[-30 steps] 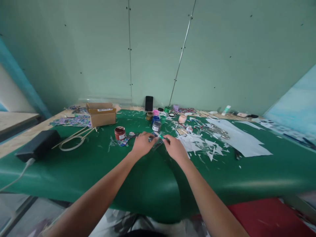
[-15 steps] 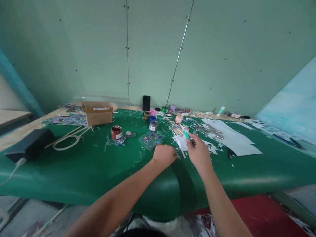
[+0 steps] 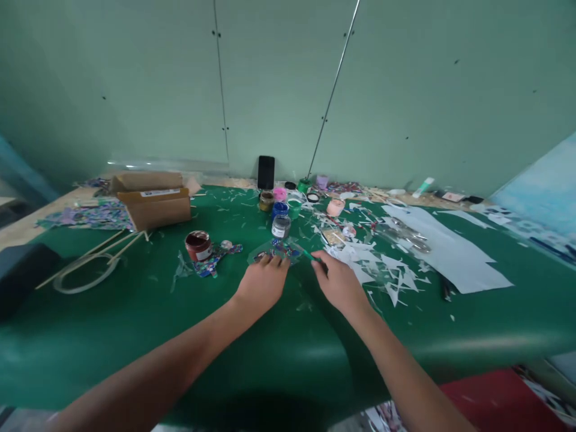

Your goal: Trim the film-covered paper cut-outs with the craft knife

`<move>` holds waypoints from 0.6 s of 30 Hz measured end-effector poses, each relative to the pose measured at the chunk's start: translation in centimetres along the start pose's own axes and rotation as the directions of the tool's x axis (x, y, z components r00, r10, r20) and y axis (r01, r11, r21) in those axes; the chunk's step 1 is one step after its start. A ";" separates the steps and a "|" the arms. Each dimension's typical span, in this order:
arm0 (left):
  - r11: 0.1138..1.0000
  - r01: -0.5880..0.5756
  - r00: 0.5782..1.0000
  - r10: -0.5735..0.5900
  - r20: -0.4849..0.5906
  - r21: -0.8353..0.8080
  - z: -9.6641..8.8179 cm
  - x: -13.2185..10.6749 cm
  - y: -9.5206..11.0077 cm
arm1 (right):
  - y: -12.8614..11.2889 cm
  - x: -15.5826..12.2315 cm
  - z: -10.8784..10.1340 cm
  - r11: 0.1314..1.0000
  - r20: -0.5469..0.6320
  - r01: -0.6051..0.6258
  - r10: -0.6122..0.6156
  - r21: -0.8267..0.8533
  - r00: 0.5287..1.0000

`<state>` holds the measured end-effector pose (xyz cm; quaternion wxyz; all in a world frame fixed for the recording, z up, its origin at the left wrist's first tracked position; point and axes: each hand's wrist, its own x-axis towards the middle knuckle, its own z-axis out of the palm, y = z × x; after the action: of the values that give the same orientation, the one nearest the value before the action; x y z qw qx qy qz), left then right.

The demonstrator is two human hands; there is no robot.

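Far left: a black, box-shaped device (image 3: pixel 27 270), cut by your picture's edge, with a pale, ring-shaped coil of tubing or cord (image 3: pixel 85 273) beside it. Brown open cardboard box (image 3: pixel 157 207) farther back. Then the dark-red paint jar, short and uncapped (image 3: pixel 198 247), with a multicoloured, irregular flat piece (image 3: pixel 213 261) just beside it.

Centre: your left hand (image 3: pixel 264 282) is over the clear, sheet-like piece with a multicoloured pattern (image 3: pixel 294 251), fingers bent and tips down on its near side. Half a second ago it was bunched off to the right of that piece, clear of it. Whether it pinches an edge now or only presses, I cannot tell. The piece lies flat on the green, smooth table cover (image 3: pixel 225 342), just in front of a small transparent jar with a white label (image 3: pixel 281 227).

Right of that, your right hand (image 3: pixel 335 273) grips a slim green stick-like tool (image 3: pixel 309 255). It was over the scraps; now the tool points at the piece's right edge, contact unclear. Reads as work resumed on the patterned piece, one hand steadying, one working.

Farther right: loose white paper scraps (image 3: pixel 393 273), then a large white paper sheet (image 3: pixel 450 246).
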<state>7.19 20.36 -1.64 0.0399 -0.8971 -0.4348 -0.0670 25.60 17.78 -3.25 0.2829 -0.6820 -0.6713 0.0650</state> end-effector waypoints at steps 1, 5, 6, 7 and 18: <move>1.000 0.003 1.000 -0.003 0.014 0.010 0.0 0.1 -0.1 | 0.4 0.0 0.0 1.000 0.023 0.006 -0.005 -0.004 1.000; 1.000 0.012 0.997 -0.014 0.076 0.022 -0.2 0.7 -0.4 | 1.6 0.2 0.1 0.998 0.135 0.035 -0.029 -0.042 0.990; 1.000 0.013 0.996 -0.015 0.090 0.020 -0.1 0.9 -0.5 | 1.8 0.3 0.1 0.997 0.169 0.055 -0.044 -0.056 0.985; 1.000 0.015 0.995 -0.017 0.102 0.018 0.0 1.0 -0.6 | 1.8 0.3 0.2 0.995 0.200 0.075 -0.060 -0.068 0.978; 0.993 -0.018 0.980 0.040 0.195 -0.118 2.0 1.3 -1.2 | 1.5 0.4 0.8 0.965 0.225 0.247 -0.223 -0.089 0.949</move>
<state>7.21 22.37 -3.44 -0.0543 -0.9064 -0.4189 -0.0022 26.64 18.47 -4.50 0.1750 -0.6015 -0.7768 0.0642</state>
